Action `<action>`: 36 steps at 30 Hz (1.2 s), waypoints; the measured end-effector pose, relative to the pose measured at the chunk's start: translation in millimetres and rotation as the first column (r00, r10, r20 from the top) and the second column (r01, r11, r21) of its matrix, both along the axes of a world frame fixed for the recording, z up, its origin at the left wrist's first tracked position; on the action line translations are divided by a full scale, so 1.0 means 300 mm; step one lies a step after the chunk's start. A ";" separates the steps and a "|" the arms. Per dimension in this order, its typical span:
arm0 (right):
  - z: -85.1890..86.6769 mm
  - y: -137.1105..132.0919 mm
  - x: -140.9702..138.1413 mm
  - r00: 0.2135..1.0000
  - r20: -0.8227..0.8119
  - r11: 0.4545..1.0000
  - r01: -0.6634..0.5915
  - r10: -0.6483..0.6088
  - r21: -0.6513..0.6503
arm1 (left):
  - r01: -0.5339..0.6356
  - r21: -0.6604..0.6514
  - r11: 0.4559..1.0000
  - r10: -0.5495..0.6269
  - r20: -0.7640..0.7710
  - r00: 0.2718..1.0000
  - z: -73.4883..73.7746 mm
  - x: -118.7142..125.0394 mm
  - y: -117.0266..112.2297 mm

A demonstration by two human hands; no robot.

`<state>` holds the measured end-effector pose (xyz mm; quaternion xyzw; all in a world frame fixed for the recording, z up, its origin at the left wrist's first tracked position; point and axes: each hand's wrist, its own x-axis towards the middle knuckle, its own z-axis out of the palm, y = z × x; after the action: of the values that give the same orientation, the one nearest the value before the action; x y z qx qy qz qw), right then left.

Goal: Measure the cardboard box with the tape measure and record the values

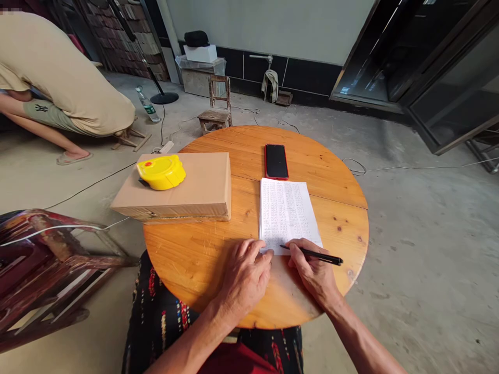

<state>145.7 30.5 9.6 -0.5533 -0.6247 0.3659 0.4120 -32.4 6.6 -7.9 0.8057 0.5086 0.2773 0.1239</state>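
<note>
My right hand (312, 267) is closed round a black pen (323, 256), its tip touching the lower part of a white sheet of paper (288, 208). Rows of small handwritten marks cover the sheet, which seems to lie on further sheets. My left hand (249, 272) rests on the table with its fingers loosely bent, fingertips at the paper's lower left corner; it grips nothing. Just beyond the paper lies a phone (276, 161) with a dark screen and red case. To the left, a yellow tape measure (161, 172) sits on a closed cardboard box (195, 195).
Everything stands on a round wooden table (335, 182). A small wooden chair (218, 106) is behind it, and a worn reddish wooden chair (50, 270) at left. Another person (66, 72) crouches on a low stool, near a water bottle (148, 106). Cables cross the floor.
</note>
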 end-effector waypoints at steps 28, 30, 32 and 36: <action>0.074 0.072 0.053 0.829 0.558 0.928 -0.200 -0.009 0.313 | 0.008 0.011 1.000 -0.008 0.019 1.000 0.005 -0.003 -0.001; 0.070 0.121 0.061 0.670 0.743 0.924 -0.287 0.005 0.252 | 0.007 0.006 1.000 -0.007 0.020 1.000 0.008 -0.004 -0.003; 0.047 0.159 0.064 0.546 0.837 0.919 -0.336 0.014 0.204 | 0.010 0.006 1.000 -0.010 0.020 1.000 0.011 -0.007 -0.006; -0.009 0.179 0.060 0.513 0.859 0.912 -0.347 -0.011 0.219 | 0.010 0.013 1.000 -0.010 0.035 0.999 0.018 -0.015 -0.011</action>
<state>163.8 84.0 7.1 -0.5093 -0.8524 -0.0316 0.1141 -36.8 3.3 -2.4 0.8040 0.5005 0.2938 0.1290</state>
